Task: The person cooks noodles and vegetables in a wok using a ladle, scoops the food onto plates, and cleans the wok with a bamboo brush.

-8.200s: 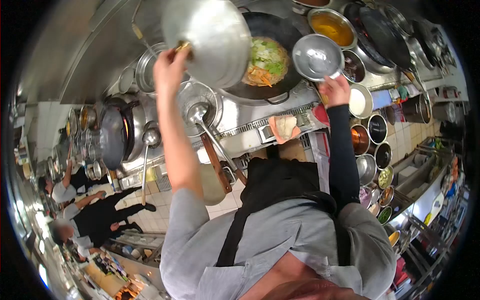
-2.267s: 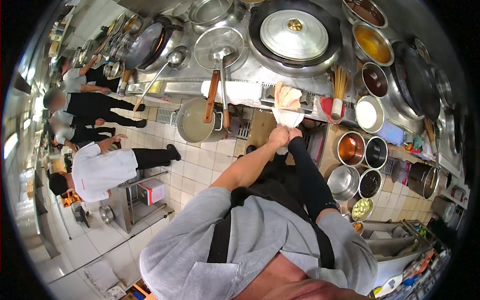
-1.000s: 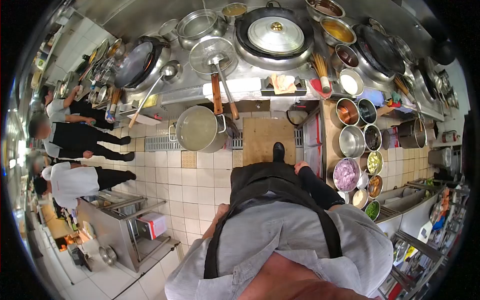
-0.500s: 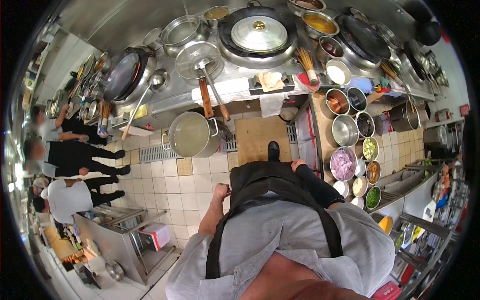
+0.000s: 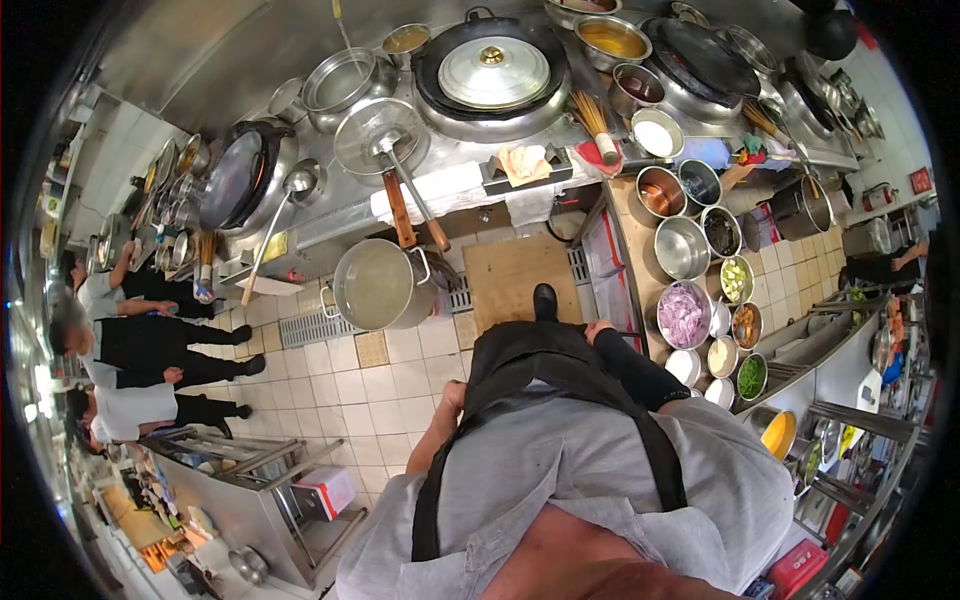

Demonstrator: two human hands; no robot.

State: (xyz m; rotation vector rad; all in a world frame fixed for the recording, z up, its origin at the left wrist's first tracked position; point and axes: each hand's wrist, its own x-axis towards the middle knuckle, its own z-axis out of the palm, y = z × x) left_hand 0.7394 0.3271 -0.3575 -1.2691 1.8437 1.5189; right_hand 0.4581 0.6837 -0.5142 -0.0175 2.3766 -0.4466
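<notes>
My left hand (image 5: pixel 453 394) hangs low beside my black apron (image 5: pixel 525 350), its fingers mostly hidden by the apron's edge. On the other side, my right hand (image 5: pixel 598 330) is close to the apron and the dark sleeve, fingers too small and covered to make out. Nothing can be seen held in either. Ahead, a silver lid (image 5: pixel 493 72) with a gold knob sits on a wok (image 5: pixel 433 95). A folded cloth (image 5: pixel 526 165) lies on a metal holder at the stove's front edge.
Left of me stands a large pot (image 5: pixel 373 290) of cloudy liquid, below a strainer (image 5: pixel 360 135) with ladle. Bowls with purple pieces (image 5: pixel 684 315) and greens (image 5: pixel 751 377) line the right counter. Several people (image 5: pixel 150 345) stand far left; another person's arm (image 5: pixel 908 256) shows far right.
Earlier my hands held the lid and a metal bowl over the open wok, then met at the cloth. Now the wok is covered, both hands are down, and I stand back from the stove.
</notes>
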